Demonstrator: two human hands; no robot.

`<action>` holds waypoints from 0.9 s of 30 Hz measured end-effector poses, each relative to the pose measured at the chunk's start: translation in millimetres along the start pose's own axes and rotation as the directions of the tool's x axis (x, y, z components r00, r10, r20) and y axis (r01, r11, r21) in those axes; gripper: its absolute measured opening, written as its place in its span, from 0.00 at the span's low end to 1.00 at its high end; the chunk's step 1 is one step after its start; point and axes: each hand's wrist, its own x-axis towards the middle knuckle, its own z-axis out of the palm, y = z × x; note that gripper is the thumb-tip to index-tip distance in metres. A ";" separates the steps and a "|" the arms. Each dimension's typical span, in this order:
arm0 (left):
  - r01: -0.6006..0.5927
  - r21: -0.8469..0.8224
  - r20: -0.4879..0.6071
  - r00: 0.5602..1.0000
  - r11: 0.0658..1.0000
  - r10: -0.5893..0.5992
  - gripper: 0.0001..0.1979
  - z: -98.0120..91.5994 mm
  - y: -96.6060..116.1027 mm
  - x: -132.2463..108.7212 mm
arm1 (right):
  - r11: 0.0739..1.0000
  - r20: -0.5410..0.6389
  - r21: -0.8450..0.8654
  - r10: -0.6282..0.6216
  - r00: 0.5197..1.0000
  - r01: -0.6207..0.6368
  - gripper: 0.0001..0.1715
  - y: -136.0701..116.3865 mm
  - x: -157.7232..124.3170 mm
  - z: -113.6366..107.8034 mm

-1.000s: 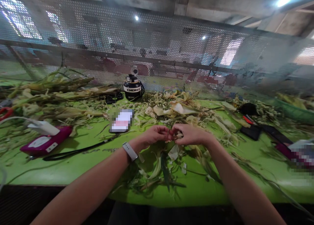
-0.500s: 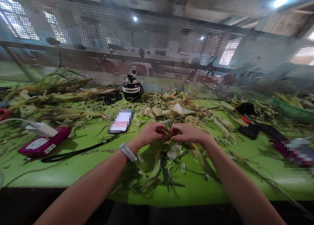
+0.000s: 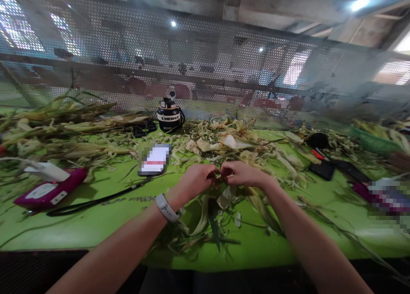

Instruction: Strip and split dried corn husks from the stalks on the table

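My left hand (image 3: 199,178), with a pale watch (image 3: 166,207) on its wrist, is closed with fingertips pinched at the middle of the green table (image 3: 112,225). My right hand (image 3: 241,174) meets it there, thumb and fingers curled together. What lies between the fingertips is too small to make out. Pale green husk strips (image 3: 203,213) lie just below both hands, and a whitish husk piece (image 3: 226,198) sits under the right one. Beyond the hands is a heap of dry husks (image 3: 237,142).
A phone (image 3: 155,159) with a black strap and a magenta power strip (image 3: 53,189) lie left. Behind stands a black bottle (image 3: 169,116) before a perforated metal screen (image 3: 208,63). At right are a black wallet-like item (image 3: 322,169) and a green basket (image 3: 371,140).
My left hand has rotated, its back turned up more and its fingers closer to my right hand's. The whole view has shifted slightly.
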 end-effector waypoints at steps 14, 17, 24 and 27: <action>-0.052 0.115 -0.008 0.999 0.992 0.053 0.08 7.3 2.0 -1.5 | 0.999 0.012 -0.034 -0.018 1.000 0.018 0.10 -4.4 0.3 -0.6; -0.038 0.135 -0.029 0.999 0.990 0.042 0.09 10.0 2.1 -2.5 | 0.999 0.004 -0.035 0.007 1.000 -0.007 0.09 -6.0 0.5 -0.9; -0.014 0.163 -0.020 1.000 0.987 0.018 0.10 8.9 6.1 -3.6 | 0.994 -0.136 -0.084 0.061 0.989 -0.073 0.06 -7.8 4.7 0.6; 0.002 0.159 -0.025 1.000 0.987 0.002 0.10 8.2 7.0 -3.9 | 0.998 -0.154 -0.057 0.016 0.988 -0.025 0.09 -4.4 7.5 3.5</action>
